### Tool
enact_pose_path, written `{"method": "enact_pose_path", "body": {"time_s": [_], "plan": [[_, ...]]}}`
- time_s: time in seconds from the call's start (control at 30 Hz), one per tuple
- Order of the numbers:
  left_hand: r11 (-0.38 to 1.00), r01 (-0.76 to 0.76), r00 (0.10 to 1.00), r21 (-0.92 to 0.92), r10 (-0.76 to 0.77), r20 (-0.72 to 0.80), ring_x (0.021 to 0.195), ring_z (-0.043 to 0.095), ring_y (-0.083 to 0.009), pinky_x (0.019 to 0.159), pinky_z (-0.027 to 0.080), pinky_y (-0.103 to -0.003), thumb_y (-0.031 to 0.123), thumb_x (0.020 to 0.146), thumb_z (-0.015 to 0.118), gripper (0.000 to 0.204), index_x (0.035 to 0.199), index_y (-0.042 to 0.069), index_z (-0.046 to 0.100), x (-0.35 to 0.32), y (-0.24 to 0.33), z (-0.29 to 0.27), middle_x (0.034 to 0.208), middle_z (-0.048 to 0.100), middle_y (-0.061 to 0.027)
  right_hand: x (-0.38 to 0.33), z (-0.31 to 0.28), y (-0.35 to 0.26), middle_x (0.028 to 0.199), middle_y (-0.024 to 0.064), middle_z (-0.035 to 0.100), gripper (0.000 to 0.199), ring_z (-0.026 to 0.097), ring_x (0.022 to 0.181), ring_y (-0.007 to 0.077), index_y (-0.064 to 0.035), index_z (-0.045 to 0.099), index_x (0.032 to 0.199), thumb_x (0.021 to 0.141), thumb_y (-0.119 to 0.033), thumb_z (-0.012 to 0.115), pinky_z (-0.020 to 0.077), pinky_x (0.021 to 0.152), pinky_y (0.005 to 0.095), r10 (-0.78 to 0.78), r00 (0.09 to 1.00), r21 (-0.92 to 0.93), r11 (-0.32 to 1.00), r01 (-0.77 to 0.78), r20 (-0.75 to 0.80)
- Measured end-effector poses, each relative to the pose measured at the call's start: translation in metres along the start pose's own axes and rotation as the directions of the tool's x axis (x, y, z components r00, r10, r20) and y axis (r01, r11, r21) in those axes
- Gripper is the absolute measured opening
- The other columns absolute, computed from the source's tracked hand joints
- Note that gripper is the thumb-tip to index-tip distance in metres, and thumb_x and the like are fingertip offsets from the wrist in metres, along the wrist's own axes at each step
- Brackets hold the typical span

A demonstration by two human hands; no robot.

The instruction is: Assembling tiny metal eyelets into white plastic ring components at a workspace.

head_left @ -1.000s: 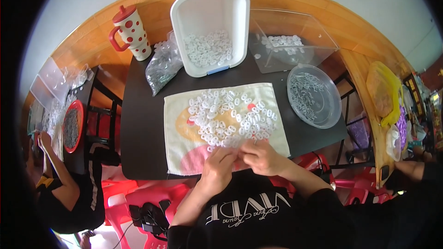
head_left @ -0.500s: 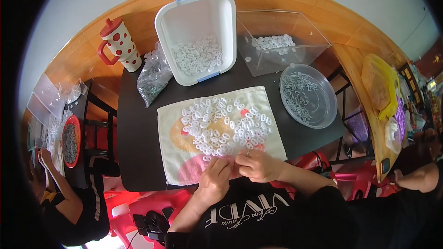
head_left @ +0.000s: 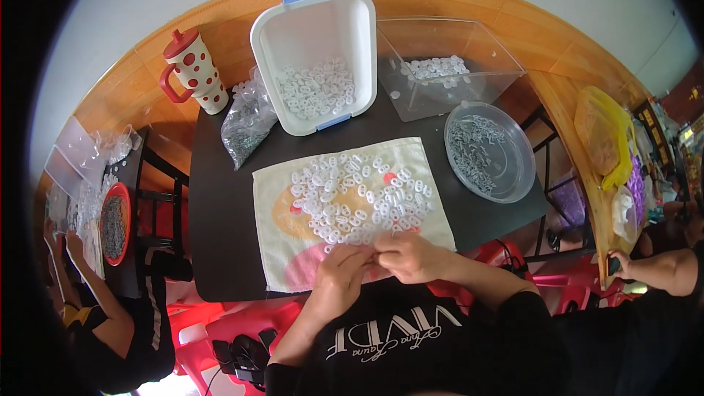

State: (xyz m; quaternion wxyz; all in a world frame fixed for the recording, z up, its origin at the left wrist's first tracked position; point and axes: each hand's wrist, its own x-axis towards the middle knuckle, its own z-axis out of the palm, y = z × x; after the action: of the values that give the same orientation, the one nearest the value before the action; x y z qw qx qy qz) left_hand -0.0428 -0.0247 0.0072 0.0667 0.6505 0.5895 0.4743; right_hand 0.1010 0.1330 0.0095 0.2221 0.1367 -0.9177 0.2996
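My left hand (head_left: 341, 273) and my right hand (head_left: 407, 257) meet at the near edge of a cream towel (head_left: 271, 205) with coloured patches. Fingertips of both are pinched together, and whatever sits between them is too small and hidden to make out. Just beyond the fingers, many small white plastic oval pieces with two holes (head_left: 341, 216) lie spread over the towel. More such white pieces (head_left: 315, 88) fill the bottom of a white tub (head_left: 264, 37) with blue handles. To the right, a round clear tub (head_left: 521, 169) holds small grey metal parts that look like screws (head_left: 473, 150).
A clear box (head_left: 499, 59) with white round pieces (head_left: 438, 67) stands at the back right. Left of the white tub are a plastic bag of grey parts (head_left: 246, 121) and a spotted tumbler (head_left: 194, 70). Other people's arms (head_left: 103, 290) show at the left and a hand (head_left: 622, 262) at the right.
My hands have drawn closer together, still pinched, with the right fingers moving slightly left. The person at the right now touches a dark phone-like object; the left-hand person's hands have moved apart.
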Motion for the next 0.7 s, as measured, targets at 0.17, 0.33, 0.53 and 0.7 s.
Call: {"method": "enact_pose_path", "body": {"time_s": [0.17, 0.33, 0.53, 0.7], "plan": [[0.968, 0.21, 0.969, -0.139, -0.225, -0.103, 0.074, 0.064, -0.021, 0.064, 0.051, -0.03, -0.009, 0.077, 0.072, 0.036, 0.112, -0.003, 0.067, -0.003, 0.011, -0.001, 0.089, 0.064, -0.0126, 0.011, -0.001, -0.006, 0.082, 0.0075, 0.058, 0.009, 0.058, 0.074, 0.0169, 0.0002, 0.06, 0.085, 0.082, 0.009, 0.061, 0.0451, 0.064, 0.0296, 0.392, 0.908, 0.543, 0.8, -0.256, -0.149], [0.942, 0.213, 0.951, -0.261, -0.261, -0.164, 0.071, 0.061, -0.0185, 0.062, 0.047, -0.028, -0.01, 0.077, 0.071, 0.035, 0.11, -0.002, 0.068, 0.012, 0.011, -0.002, 0.086, 0.064, -0.0104, 0.023, -0.008, -0.02, 0.093, 0.0064, 0.066, 0.008, 0.059, 0.081, 0.0078, 0.0032, 0.065, 0.092, 0.087, 0.009, 0.065, 0.0458, 0.071, 0.0215, 0.652, 0.752, 0.821, 0.48, -0.309, -0.098], [0.96, 0.111, 0.953, -0.256, -0.176, -0.248, 0.072, 0.063, -0.0213, 0.063, 0.05, -0.03, -0.013, 0.078, 0.067, 0.032, 0.108, -0.002, 0.066, 0.007, 0.007, 0.0, 0.085, 0.064, -0.011, 0.026, -0.004, -0.025, 0.091, 0.0049, 0.065, 0.005, 0.06, 0.085, 0.0076, 0.0039, 0.064, 0.092, 0.09, 0.009, 0.063, 0.0474, 0.074, 0.0223, 0.639, 0.765, 0.804, 0.495, -0.329, -0.081], [0.984, 0.023, 0.945, -0.177, -0.079, -0.316, 0.072, 0.063, -0.023, 0.063, 0.051, -0.03, -0.015, 0.077, 0.065, 0.034, 0.109, -0.002, 0.066, -0.003, 0.005, 0.002, 0.087, 0.066, -0.0119, 0.024, 0.005, -0.028, 0.092, 0.0054, 0.065, 0.005, 0.06, 0.085, 0.0079, 0.0039, 0.064, 0.091, 0.09, 0.009, 0.063, 0.0476, 0.074, 0.0224, 0.634, 0.77, 0.825, 0.469, -0.316, -0.066]]}}
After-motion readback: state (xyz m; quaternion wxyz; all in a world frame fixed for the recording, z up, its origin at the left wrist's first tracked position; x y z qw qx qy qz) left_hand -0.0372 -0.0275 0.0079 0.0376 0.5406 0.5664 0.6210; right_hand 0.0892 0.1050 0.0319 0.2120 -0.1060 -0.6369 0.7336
